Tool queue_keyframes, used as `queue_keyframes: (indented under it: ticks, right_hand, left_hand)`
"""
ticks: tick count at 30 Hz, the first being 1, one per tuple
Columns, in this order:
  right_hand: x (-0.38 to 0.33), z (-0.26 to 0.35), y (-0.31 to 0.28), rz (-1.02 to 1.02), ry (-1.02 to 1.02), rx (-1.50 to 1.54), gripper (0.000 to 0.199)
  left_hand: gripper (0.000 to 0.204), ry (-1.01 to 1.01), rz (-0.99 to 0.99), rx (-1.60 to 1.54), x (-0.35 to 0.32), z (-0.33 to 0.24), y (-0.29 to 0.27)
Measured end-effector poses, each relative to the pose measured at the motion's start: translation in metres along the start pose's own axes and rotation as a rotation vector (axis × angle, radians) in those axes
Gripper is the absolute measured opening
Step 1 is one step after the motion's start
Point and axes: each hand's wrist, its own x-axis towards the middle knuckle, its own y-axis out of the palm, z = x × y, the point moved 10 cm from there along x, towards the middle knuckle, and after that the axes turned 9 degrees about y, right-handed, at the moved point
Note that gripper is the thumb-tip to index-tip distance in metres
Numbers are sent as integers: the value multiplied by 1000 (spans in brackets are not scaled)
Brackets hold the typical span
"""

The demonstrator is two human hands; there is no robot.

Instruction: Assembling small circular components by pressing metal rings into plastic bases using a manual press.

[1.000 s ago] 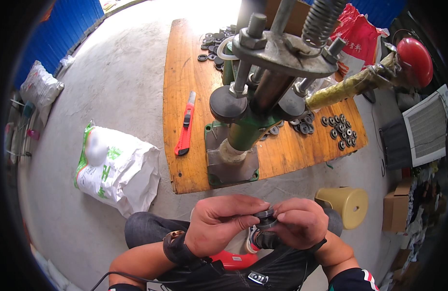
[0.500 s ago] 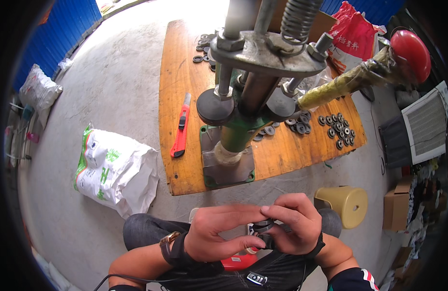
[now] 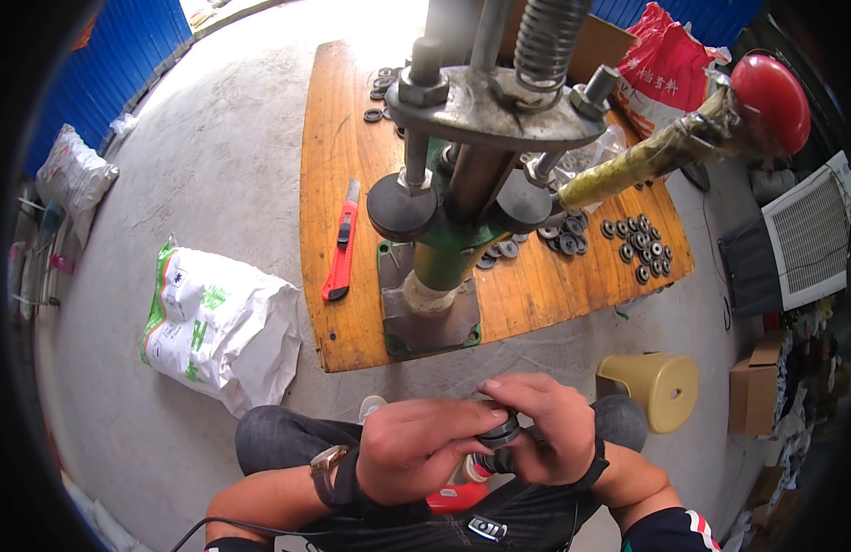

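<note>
Above my lap, both hands meet around a small dark round grooved ring (image 3: 501, 431). My left hand (image 3: 405, 449) pinches its left side between thumb and fingers. My right hand (image 3: 552, 431) closes on it from the right, with fingers bent over the top. A second dark round piece (image 3: 501, 459) shows just beneath, partly hidden by the fingers; which hand holds it I cannot tell. Below the hands, a red object (image 3: 457, 498) with a pale top lies between my legs, mostly covered.
A green-based hand press (image 3: 444, 258) with a red-knobbed lever (image 3: 770, 103) stands on the wooden table (image 3: 352, 322). A red utility knife (image 3: 341, 248) lies left of it, several dark rings (image 3: 642, 244) to the right. A white bag (image 3: 223, 317) and yellow stool (image 3: 660, 391) stand on the floor.
My left fingers have curled in from stretched out over the ring. My right hand has shifted slightly left, and the ring has tilted so more of its face shows.
</note>
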Motion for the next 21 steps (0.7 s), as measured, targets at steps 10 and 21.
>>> queue_keyframes:
  ticks: [10, 21]
  right_hand:
    - [-6, 13, 4, 22, -110, 18, 51]
    - [0, 14, 5, 22, -38, 46, 23]
  left_hand:
    - [41, 23, -14, -91, -4, -8, 3]
    - [37, 16, -75, -108, -3, -11, -2]
